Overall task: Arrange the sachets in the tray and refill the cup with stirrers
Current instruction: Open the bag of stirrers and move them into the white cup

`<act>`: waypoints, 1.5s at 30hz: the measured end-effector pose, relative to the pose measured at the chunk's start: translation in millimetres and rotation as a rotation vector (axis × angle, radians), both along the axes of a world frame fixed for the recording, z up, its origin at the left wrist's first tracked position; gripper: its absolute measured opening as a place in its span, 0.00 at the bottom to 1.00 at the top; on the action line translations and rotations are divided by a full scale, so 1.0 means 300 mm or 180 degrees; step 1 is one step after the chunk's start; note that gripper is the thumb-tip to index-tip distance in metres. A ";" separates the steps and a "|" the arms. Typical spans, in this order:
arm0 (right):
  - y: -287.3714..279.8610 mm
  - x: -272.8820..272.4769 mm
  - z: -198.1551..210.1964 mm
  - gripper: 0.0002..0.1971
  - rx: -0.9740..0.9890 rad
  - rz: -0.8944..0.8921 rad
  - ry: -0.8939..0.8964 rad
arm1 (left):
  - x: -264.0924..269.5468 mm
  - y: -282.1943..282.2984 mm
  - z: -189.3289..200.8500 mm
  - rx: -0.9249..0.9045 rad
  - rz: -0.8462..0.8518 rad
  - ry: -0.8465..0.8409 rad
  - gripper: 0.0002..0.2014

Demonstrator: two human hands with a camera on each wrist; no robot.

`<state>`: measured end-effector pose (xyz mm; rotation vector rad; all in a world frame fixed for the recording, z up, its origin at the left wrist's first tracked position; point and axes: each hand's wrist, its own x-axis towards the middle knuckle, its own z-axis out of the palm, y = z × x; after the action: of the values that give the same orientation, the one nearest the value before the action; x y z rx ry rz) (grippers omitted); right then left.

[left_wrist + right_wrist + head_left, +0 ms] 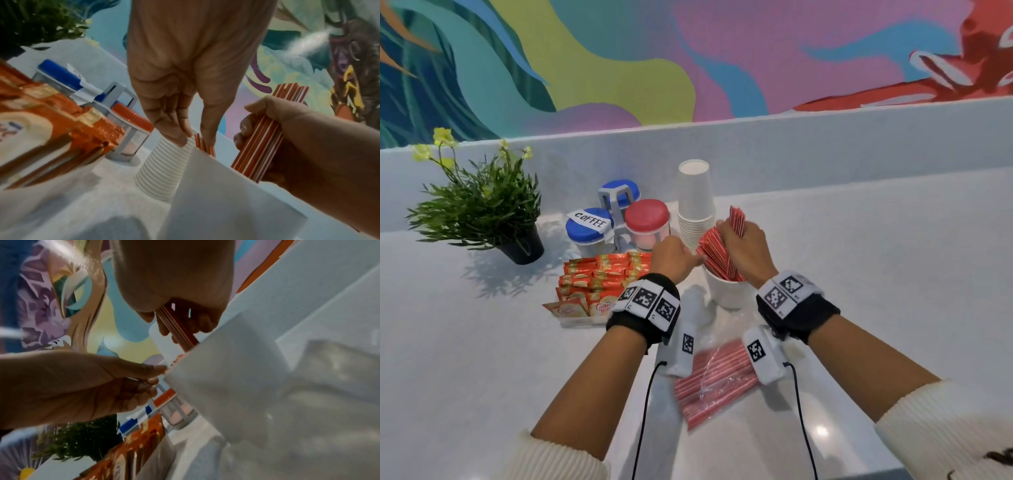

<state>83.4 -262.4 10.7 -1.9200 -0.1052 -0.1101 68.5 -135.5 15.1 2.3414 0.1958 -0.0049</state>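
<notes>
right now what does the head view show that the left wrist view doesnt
Only the head view shows the plastic pack of spare stirrers lying on the counter near the wrists, and the plant's black pot. Only the left wrist view shows the left hand's fingertips touching stirrer tips at the white cup's rim. Both show the right hand gripping a stirrer bundle and the paper cup stack.

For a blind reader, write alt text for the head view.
The right hand grips a bundle of red stirrers in a white cup; the left hand touches them. Sachets fill the tray beside it.
</notes>
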 end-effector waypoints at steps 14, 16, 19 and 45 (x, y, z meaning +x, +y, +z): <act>-0.019 0.022 -0.064 0.15 -0.1241 0.0496 -0.0342 | 0.121 0.000 -0.047 -0.1606 0.0193 -0.0487 0.13; -0.025 0.032 -0.068 0.19 -0.1058 0.0415 -0.0189 | 0.116 0.004 -0.048 -0.1757 0.0226 -0.0559 0.12; -0.032 0.032 -0.066 0.19 -0.0680 0.0430 0.0072 | 0.099 -0.002 -0.051 -0.1801 0.0133 -0.0604 0.11; -0.030 0.014 -0.041 0.22 -0.0827 0.0100 -0.0087 | 0.048 -0.030 -0.145 0.0338 -0.1102 -0.0689 0.35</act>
<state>87.7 -271.5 -1.5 -2.1755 -0.1752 -0.1057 82.8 -144.7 -28.4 2.4318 -0.3235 0.0905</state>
